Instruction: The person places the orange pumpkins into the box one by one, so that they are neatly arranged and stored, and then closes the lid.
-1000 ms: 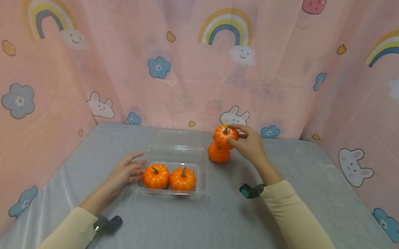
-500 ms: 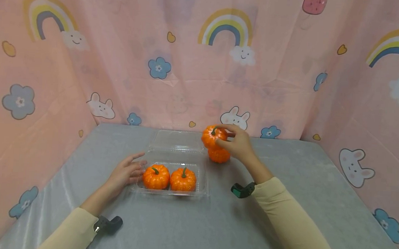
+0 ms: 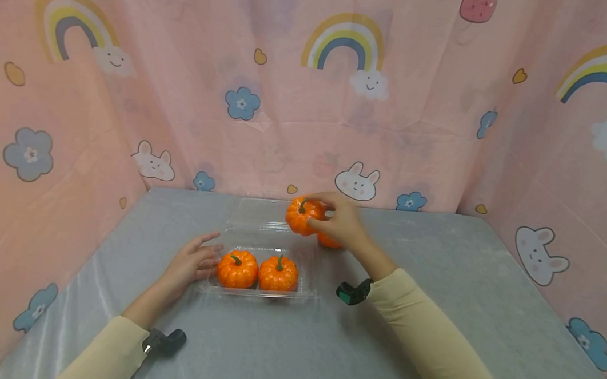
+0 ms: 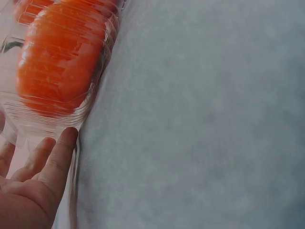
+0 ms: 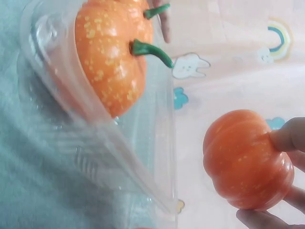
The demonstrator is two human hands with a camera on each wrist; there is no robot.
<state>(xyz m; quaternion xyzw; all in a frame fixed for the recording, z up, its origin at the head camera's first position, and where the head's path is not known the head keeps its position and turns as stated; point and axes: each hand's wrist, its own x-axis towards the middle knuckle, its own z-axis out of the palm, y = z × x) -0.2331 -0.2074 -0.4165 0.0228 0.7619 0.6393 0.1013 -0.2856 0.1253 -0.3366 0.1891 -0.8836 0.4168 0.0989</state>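
Observation:
My right hand [image 3: 340, 217] grips a small orange pumpkin [image 3: 302, 215] with a green stem, up in the air near the back right corner of a clear plastic clamshell box [image 3: 307, 270]. Inside the box's near tray sit two more pumpkins, a left one [image 3: 237, 269] and a right one [image 3: 278, 273], side by side. Another pumpkin [image 3: 330, 240] lies on the table, partly hidden behind my right hand. My left hand [image 3: 191, 264] has its fingers extended along the box's left side; in the left wrist view a fingertip [image 4: 69, 136] is right at the ribbed wall.
The box's lid [image 3: 258, 213] lies folded back towards the curtain. A grey cloth [image 3: 430, 333] covers the table. Pink printed curtains [image 3: 184, 103] close off the back and both sides. Each wrist wears a dark camera strap [image 3: 164, 341].
My right hand has carried its pumpkin leftward and slightly down, from above the loose pumpkin on the table to over the box's back right part. The left hand stays put.

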